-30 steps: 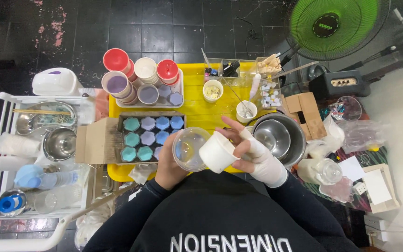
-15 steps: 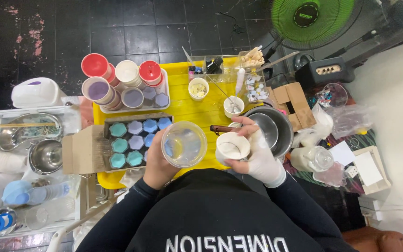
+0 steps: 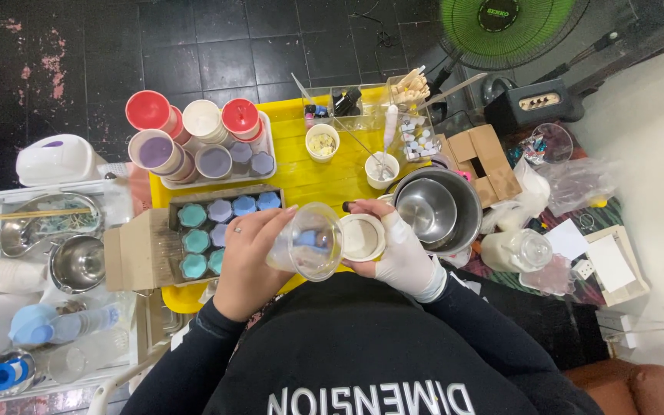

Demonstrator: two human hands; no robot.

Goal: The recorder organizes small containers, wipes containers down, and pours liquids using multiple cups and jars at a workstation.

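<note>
My left hand (image 3: 249, 257) grips a clear plastic cup (image 3: 310, 243), tilted with its mouth toward the right. My right hand (image 3: 403, 253), in a white glove, holds a small white cup (image 3: 361, 237) right beside the clear cup's rim; the two nearly touch. Both cups hang over the near edge of a yellow table (image 3: 301, 178). Just left of my left hand lies a cardboard tray (image 3: 128, 250) with several teal, blue and purple moulded pieces (image 3: 192, 242).
A tray of red, white and purple cups (image 3: 197, 142) stands at the back left. A steel bowl (image 3: 436, 207) sits at the right, small white cups (image 3: 322, 143) behind. A white rack (image 3: 40, 253) with bowls and bottles is left. A green fan (image 3: 501, 27) stands behind.
The clear cup has tipped further onto its side, mouth toward the white cup. The white cup has been brought upright close against it. The view has shifted slightly.
</note>
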